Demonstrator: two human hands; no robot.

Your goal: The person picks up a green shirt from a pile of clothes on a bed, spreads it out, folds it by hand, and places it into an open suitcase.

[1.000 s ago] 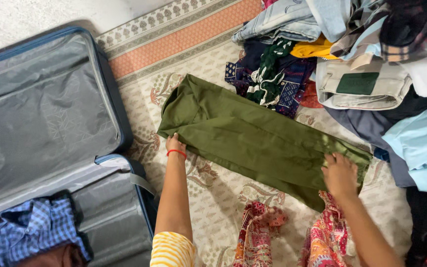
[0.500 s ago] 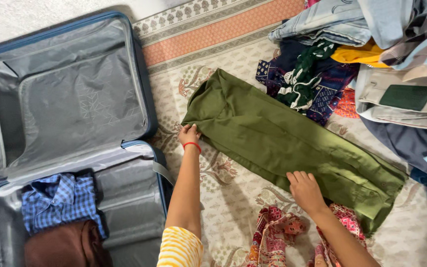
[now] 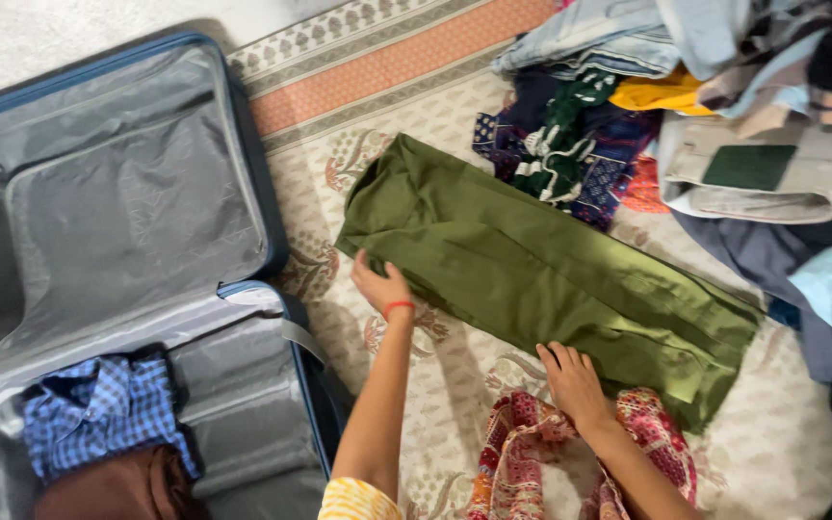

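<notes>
Both your hands, left [image 3: 380, 286] and right [image 3: 573, 380], are lying open, pressing the green trousers' [image 3: 541, 274] near edge; bare rug [image 3: 455, 356] is showing between them.

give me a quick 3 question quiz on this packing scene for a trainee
1. True or false: both hands rest on the near edge of the green trousers.
2. Which lies in the suitcase? A) yellow top B) blue checked shirt C) jeans
3. Fill in: the left hand wears a ____ band at the wrist.

Key
1. True: the left hand is at the folded end towards the suitcase, the right hand further along the same edge.
2. B: the blue checked shirt lies in the lower half, by a brown garment.
3. Red.
</notes>
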